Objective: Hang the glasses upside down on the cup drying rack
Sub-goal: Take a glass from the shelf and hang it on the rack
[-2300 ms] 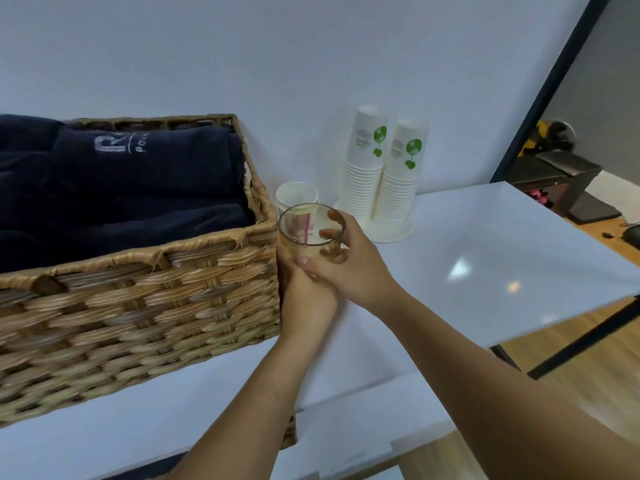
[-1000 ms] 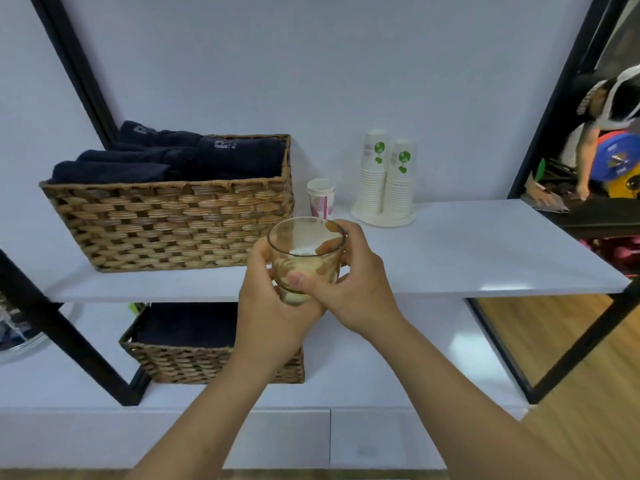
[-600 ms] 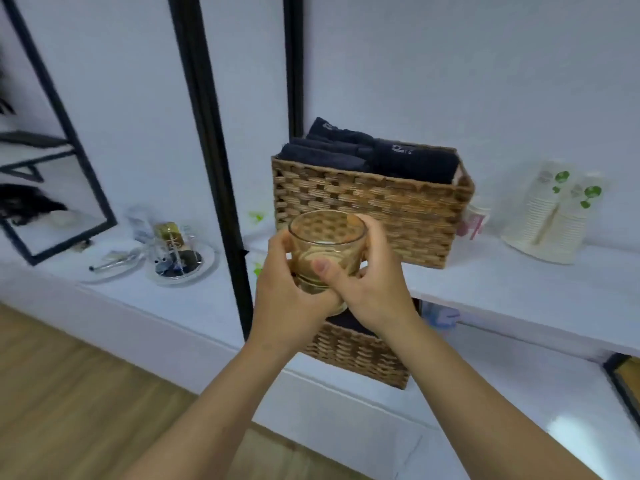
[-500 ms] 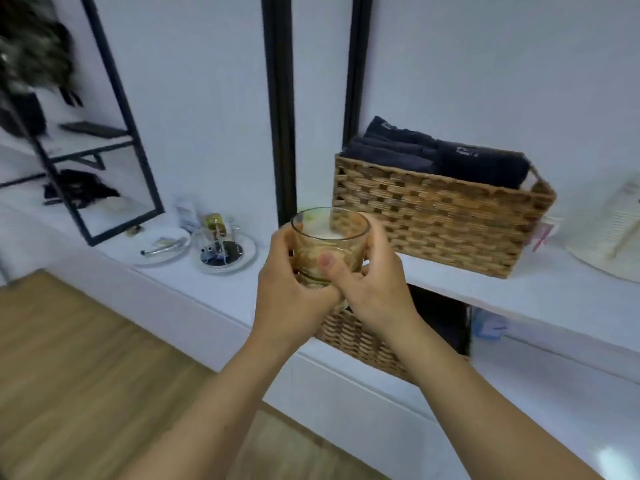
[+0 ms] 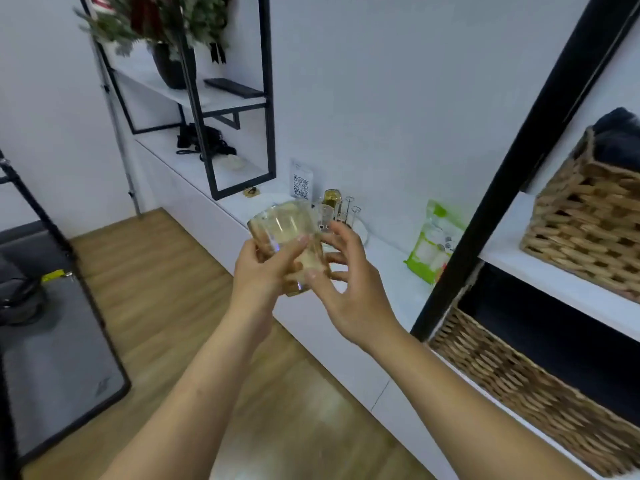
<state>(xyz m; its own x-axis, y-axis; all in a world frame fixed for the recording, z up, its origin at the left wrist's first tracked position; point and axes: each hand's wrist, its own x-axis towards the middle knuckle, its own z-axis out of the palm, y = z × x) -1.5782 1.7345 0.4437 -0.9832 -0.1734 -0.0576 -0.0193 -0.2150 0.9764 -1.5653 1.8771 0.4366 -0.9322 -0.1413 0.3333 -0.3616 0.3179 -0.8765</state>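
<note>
A clear amber-tinted glass (image 5: 284, 233) is held in front of me, tilted with its mouth toward the upper left. My left hand (image 5: 263, 271) grips it from the left side. My right hand (image 5: 349, 289) has its fingers spread around the glass's base, thumb tip touching it. Beyond the glass, on the low white counter (image 5: 388, 268), the cup drying rack (image 5: 346, 216) stands on a round white tray, with thin wire prongs and one amber glass (image 5: 331, 200) hung on it.
A green snack bag (image 5: 433, 247) leans by a black shelf post (image 5: 512, 161). Wicker baskets (image 5: 585, 223) sit on the shelves at right. A QR-code card (image 5: 300, 183) stands behind the rack. A black metal frame (image 5: 239, 140) stands on the counter farther left, above wooden floor.
I have turned left and the rack has come into view behind the glass. The glass has tilted from upright, and my right hand's fingers have loosened and spread.
</note>
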